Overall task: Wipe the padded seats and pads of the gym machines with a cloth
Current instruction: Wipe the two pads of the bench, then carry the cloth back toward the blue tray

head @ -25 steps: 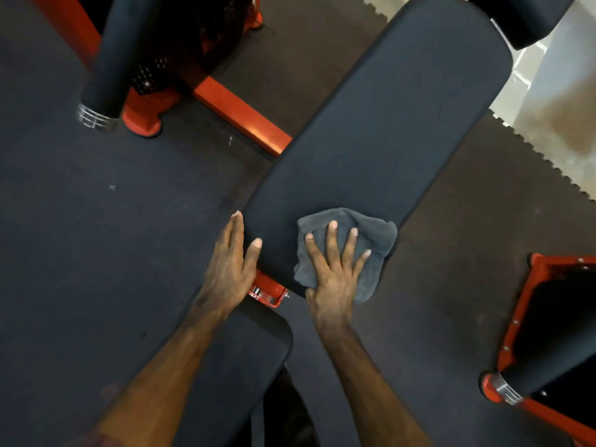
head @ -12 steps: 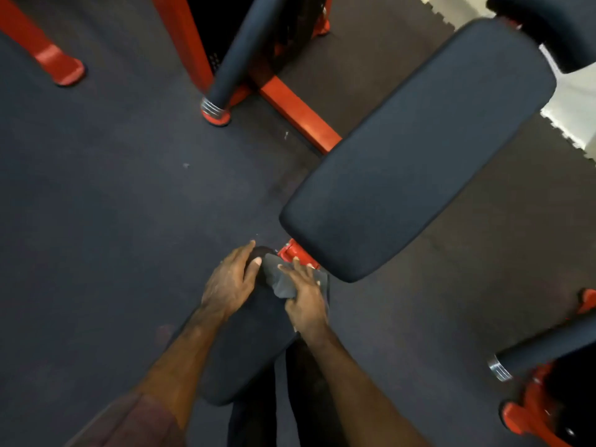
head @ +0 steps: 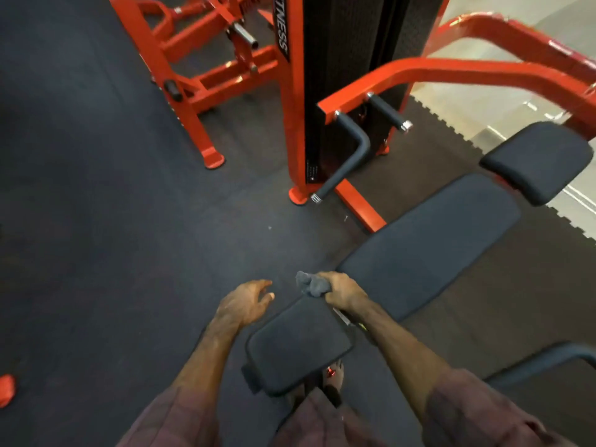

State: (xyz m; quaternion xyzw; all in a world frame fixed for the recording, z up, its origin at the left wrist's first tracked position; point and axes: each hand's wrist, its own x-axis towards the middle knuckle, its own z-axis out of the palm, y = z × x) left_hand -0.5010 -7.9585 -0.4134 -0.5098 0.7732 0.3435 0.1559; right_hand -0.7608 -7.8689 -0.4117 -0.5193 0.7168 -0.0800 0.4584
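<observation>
Dark rubber flooring [head: 113, 237] lay under everything. Right hand [head: 343, 291] gripped a bunched grey cloth [head: 311, 284] at the far end of the small seat pad [head: 296, 346]; left hand [head: 246, 304] hovered beside that pad, fingers loosely spread, holding nothing. Beyond stretched the long back pad [head: 429, 250], a headrest pad [head: 537, 161] and the orange machine frame [head: 293, 91].

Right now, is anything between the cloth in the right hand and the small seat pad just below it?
Nothing visible. The right hand grips the cloth at the seat pad's far edge; the left hand hangs beside it.
</observation>
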